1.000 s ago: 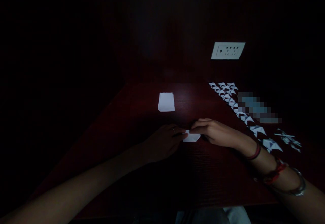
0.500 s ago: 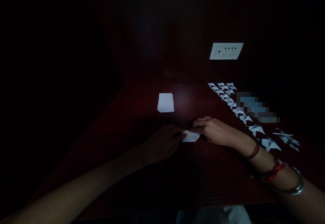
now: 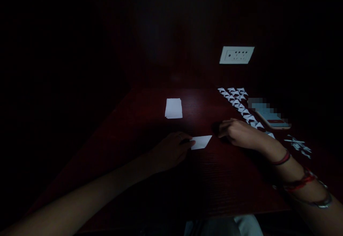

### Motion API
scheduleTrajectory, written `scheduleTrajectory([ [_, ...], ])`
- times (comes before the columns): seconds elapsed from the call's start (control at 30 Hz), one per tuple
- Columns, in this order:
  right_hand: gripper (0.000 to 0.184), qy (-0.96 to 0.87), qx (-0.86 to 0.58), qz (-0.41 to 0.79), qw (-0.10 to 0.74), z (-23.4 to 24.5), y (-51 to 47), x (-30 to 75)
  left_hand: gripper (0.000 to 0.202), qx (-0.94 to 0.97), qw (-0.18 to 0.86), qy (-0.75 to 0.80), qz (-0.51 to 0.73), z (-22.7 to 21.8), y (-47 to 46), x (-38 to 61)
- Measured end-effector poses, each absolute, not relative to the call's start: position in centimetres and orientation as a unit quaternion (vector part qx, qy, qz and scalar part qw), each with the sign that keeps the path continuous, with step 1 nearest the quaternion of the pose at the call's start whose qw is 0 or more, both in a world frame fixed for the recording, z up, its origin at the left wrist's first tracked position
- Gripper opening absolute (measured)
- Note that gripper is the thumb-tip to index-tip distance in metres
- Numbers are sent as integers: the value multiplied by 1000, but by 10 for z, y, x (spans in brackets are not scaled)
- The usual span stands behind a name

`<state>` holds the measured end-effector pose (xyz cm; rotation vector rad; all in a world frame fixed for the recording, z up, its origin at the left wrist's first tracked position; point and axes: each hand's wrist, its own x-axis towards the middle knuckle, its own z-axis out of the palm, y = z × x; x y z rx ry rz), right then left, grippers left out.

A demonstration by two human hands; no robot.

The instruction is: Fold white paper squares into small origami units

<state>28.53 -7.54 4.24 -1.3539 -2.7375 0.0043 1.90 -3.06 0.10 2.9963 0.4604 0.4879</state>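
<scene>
A small folded piece of white paper (image 3: pixel 201 142) lies on the dark red table, its right end slanting to a point. My left hand (image 3: pixel 174 148) pinches its left edge between thumb and fingers. A short gap to the right of the paper, my right hand (image 3: pixel 235 132) hovers low with its fingers curled in; no paper shows in them. Beyond both hands lies a stack of white paper sheets (image 3: pixel 173 108). Rows of folded white paper pieces (image 3: pixel 237 104) run along the right side, the nearest partly hidden behind my right forearm.
A phone (image 3: pixel 277 126), its screen blurred out, lies right of the folded rows. Nearer, a small heap of white paper strips (image 3: pixel 298 145) rests on the table (image 3: pixel 139 114). A white wall socket (image 3: pixel 237 55) sits on the dark wall behind.
My right hand has let go of the folded paper and moved right, uncovering its pointed end. My left hand keeps its hold in nearly the same spot.
</scene>
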Motion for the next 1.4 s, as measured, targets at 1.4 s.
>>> scheduleTrajectory([
  [1.4,28,-923,-370,15,102,25,-63,252,30,980,-40,135,138,7,-35,21],
])
